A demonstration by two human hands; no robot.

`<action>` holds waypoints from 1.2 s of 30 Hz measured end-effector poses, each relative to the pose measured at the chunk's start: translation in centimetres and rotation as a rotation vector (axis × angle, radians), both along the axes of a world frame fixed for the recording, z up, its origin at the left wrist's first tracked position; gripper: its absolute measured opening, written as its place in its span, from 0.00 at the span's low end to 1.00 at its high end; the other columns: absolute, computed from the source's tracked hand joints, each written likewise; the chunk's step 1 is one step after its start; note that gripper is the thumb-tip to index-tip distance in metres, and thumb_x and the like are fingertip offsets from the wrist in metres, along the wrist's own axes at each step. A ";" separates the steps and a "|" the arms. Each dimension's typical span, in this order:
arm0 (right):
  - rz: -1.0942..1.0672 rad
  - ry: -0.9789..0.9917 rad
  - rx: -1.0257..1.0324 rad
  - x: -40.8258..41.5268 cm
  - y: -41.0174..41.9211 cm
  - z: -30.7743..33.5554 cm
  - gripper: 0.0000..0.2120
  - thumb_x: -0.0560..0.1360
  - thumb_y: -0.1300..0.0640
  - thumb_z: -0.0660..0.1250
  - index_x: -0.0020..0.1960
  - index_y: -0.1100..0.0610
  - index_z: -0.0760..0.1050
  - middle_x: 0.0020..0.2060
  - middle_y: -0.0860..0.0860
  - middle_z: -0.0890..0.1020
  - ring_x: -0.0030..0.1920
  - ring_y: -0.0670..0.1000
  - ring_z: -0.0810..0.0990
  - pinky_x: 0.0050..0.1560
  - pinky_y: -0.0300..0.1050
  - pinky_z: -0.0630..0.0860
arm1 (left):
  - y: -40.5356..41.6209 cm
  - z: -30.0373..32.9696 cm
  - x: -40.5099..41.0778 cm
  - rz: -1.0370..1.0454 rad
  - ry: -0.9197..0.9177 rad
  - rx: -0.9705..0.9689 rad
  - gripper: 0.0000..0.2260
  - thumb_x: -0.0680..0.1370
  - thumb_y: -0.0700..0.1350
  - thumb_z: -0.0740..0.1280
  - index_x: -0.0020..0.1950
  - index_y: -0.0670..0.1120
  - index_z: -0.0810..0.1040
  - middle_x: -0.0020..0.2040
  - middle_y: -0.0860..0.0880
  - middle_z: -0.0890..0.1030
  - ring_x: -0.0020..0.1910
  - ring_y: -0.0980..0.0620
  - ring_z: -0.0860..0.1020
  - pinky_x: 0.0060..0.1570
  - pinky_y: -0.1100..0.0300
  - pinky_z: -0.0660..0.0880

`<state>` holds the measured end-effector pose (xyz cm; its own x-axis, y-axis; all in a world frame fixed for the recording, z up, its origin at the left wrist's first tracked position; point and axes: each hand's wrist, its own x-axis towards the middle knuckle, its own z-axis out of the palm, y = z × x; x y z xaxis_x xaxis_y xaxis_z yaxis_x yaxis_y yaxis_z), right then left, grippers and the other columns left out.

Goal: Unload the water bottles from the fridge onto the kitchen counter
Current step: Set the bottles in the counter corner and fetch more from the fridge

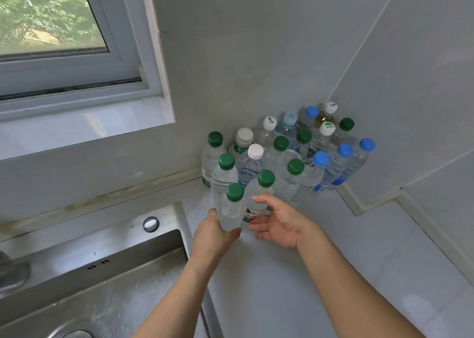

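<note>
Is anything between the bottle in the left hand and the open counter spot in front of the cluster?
Nothing visible. The left hand holds the bottle beside the cluster's front bottle, and the counter just below looks bare.

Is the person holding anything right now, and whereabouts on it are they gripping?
The left hand grips a green-capped water bottle round its lower body. The right hand is open beside another green-capped bottle, holding nothing.
</note>
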<state>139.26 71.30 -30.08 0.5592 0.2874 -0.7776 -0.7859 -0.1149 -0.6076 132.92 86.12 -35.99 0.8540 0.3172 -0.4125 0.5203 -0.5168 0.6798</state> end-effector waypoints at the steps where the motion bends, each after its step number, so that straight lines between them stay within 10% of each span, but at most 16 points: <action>1: 0.009 0.004 0.006 0.0 -0.1 -0.1 0.55 0.50 0.43 0.77 0.74 0.54 0.63 0.66 0.65 0.70 0.64 0.61 0.73 0.68 0.56 0.68 | 0.0 0.0 -0.1 -0.001 -0.003 0.002 0.20 0.69 0.55 0.71 0.56 0.50 0.71 0.44 0.51 0.81 0.42 0.47 0.80 0.39 0.57 0.77; 9: -0.020 -0.050 -0.066 -2.2 -2.3 1.3 0.31 0.64 0.48 0.75 0.64 0.51 0.70 0.68 0.58 0.70 0.66 0.57 0.72 0.67 0.53 0.69 | -0.5 0.5 -2.0 0.056 -0.005 -0.043 0.25 0.75 0.49 0.72 0.68 0.42 0.68 0.57 0.43 0.81 0.48 0.46 0.76 0.42 0.59 0.67; 17: 0.023 -0.447 -0.634 -9.1 -10.6 3.7 0.36 0.72 0.55 0.71 0.76 0.56 0.59 0.72 0.54 0.67 0.68 0.53 0.70 0.60 0.42 0.69 | -6.0 1.7 -8.0 0.094 -0.154 0.193 0.24 0.81 0.49 0.63 0.74 0.40 0.63 0.68 0.40 0.72 0.66 0.40 0.71 0.60 0.50 0.69; 36: -0.132 -0.408 -1.148 -29.9 -34.2 5.8 0.34 0.76 0.53 0.64 0.78 0.56 0.53 0.75 0.53 0.60 0.73 0.54 0.62 0.71 0.47 0.64 | -33.1 6.0 -11.9 -1.175 -0.536 0.407 0.24 0.84 0.52 0.54 0.79 0.45 0.57 0.76 0.48 0.63 0.75 0.48 0.59 0.76 0.55 0.53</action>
